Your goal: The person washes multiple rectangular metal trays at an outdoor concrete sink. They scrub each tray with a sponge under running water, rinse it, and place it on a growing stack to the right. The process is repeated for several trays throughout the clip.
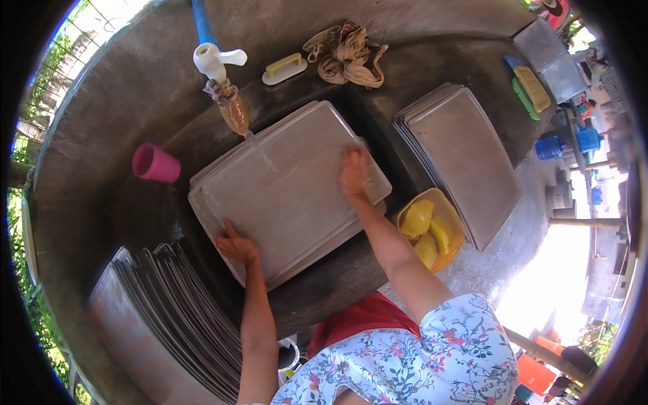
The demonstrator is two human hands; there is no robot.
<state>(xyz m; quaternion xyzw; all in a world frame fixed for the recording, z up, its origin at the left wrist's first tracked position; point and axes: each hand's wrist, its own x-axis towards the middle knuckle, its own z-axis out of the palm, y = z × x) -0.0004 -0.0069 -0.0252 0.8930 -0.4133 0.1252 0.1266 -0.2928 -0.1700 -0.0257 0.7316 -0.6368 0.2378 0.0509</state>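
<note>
A stack of flat metal trays (283,182) lies in the dark concrete basin, and water runs from the tap onto the top one. My left hand (236,244) rests on that tray's near left part, with thumb and forefinger apart, holding nothing that I can see. Over toward the tray's right side, my right hand (355,173) is against the surface, blurred by motion. A pale smear shows by its fingers, but I cannot make out whether it holds anything. The white tap (214,61), with a brown cloth-like wrap (233,111) around its spout, hangs above the far left edge.
More trays stand on edge at the lower left (169,317), and another tray stack (466,162) lies on the right ledge. A pink cup (156,163), a yellow-handled brush (284,69), a crumpled brown cloth (347,57) and a tub (456,253) of yellow pieces surround the basin.
</note>
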